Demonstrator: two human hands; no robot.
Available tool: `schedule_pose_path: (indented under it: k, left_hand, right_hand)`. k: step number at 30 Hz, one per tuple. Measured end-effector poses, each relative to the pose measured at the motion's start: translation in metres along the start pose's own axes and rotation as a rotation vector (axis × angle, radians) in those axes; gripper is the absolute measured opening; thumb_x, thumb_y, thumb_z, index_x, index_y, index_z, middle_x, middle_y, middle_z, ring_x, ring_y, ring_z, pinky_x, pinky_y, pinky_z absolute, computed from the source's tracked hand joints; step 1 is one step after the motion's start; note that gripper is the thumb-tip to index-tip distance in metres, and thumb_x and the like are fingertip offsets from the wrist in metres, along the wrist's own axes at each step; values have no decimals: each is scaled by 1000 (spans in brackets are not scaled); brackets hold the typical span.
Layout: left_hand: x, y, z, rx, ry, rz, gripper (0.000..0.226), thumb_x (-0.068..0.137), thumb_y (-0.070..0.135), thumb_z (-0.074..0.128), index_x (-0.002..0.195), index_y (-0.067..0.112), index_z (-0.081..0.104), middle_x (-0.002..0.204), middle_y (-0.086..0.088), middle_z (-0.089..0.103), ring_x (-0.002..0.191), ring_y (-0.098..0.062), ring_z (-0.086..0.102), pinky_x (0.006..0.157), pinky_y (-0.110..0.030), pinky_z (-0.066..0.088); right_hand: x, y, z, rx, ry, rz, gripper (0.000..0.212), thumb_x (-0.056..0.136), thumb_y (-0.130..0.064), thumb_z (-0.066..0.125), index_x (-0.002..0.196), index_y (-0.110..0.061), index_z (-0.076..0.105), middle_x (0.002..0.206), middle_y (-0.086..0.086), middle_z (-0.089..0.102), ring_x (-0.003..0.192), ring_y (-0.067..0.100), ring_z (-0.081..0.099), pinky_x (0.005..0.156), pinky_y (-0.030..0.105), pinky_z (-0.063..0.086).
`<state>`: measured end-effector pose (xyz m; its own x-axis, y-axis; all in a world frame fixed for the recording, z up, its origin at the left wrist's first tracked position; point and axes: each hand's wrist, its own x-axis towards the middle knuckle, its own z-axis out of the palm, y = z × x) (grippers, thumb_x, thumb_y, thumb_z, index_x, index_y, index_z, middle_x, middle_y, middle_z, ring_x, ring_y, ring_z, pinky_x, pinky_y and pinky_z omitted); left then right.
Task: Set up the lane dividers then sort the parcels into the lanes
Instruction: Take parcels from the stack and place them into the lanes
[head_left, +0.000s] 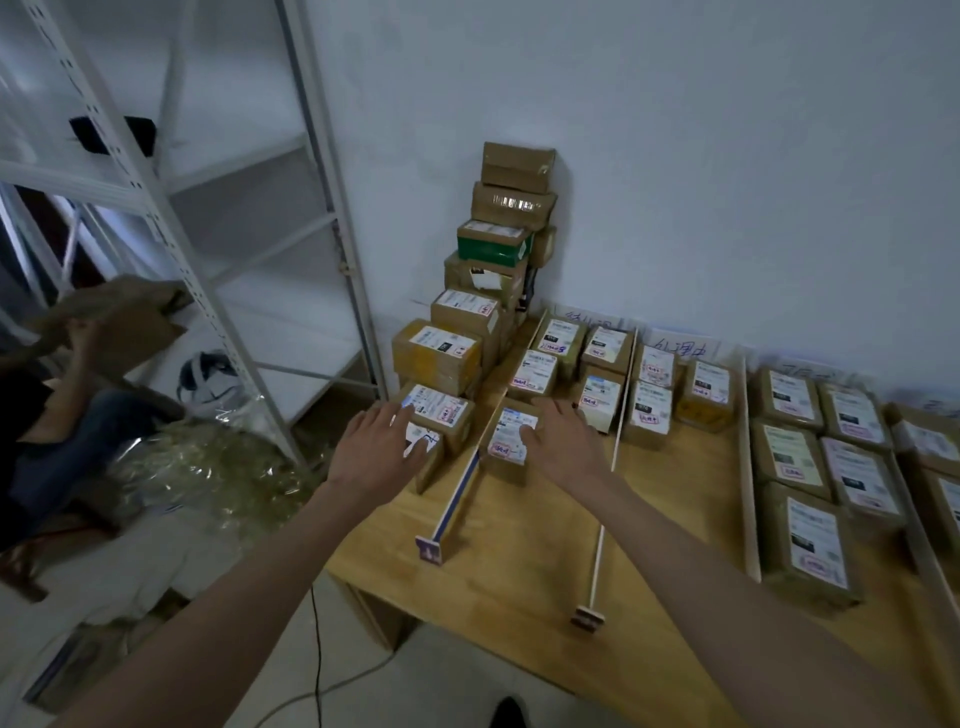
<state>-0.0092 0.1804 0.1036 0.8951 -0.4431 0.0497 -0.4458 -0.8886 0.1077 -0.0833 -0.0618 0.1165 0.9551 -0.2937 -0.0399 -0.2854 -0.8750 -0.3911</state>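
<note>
A wooden table (519, 561) carries upright lane dividers: one with a blue stripe (457, 499), a thin white one (605, 519) and a third (748, 467). Labelled brown parcels lie in the lanes. My right hand (563, 444) rests with straight fingers on the front parcel (506, 441) of the lane between the first two dividers. My left hand (374, 449) reaches over the table's left edge, its fingers touching a low parcel (423, 441) left of the striped divider. Behind it a stepped stack of parcels (493, 260) leans on the wall.
A white metal shelf rack (218, 270) stands left of the table. A seated person (62, 395) at far left holds a cardboard box. Crumpled clear plastic (208, 467) and a cable (317, 649) lie on the floor. Handwritten paper signs (680, 348) hang behind the lanes.
</note>
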Motion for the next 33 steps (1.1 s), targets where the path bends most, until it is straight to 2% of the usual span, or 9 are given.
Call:
schedule_pose_path:
  k: [10, 15, 25, 30, 33]
  left_hand:
    - [99, -49, 1, 4, 18, 63, 48, 100, 48, 37, 140, 22, 43, 144, -1, 47, 132, -22, 43, 115, -40, 30]
    - [159, -67, -5, 2, 8, 63, 55, 101, 52, 32, 147, 21, 35, 151, -2, 41, 140, -20, 37, 120, -43, 22]
    - [275, -72, -17, -3, 2, 138, 58, 101, 51, 33, 151, 21, 32, 156, -3, 35, 143, -23, 33, 120, -42, 19]
    - [344, -68, -37, 22, 17, 241, 59, 102, 51, 33, 150, 18, 34, 154, -6, 38, 141, -25, 36, 119, -42, 22]
    - [396, -62, -54, 20, 42, 291, 55, 102, 47, 35, 147, 16, 37, 148, -8, 45, 134, -26, 43, 115, -43, 28]
  right_hand:
    - [109, -34, 7, 9, 26, 7, 52, 102, -40, 42, 149, -17, 36, 151, 7, 41, 137, 30, 39, 107, 48, 40]
    - [164, -47, 7, 31, 41, 10, 53, 101, -40, 43, 149, -18, 35, 148, 8, 43, 136, 31, 41, 108, 46, 38]
    - [247, -49, -20, 32, 72, 89, 53, 101, -38, 43, 148, -16, 35, 147, 10, 44, 136, 31, 41, 108, 48, 41]
    - [298, -46, -45, 44, 145, 129, 48, 101, -35, 44, 144, -15, 40, 140, 12, 50, 128, 32, 47, 103, 49, 44]
    - [336, -45, -65, 77, 188, 185, 49, 101, -37, 44, 144, -15, 39, 141, 12, 49, 128, 32, 46, 102, 48, 42]
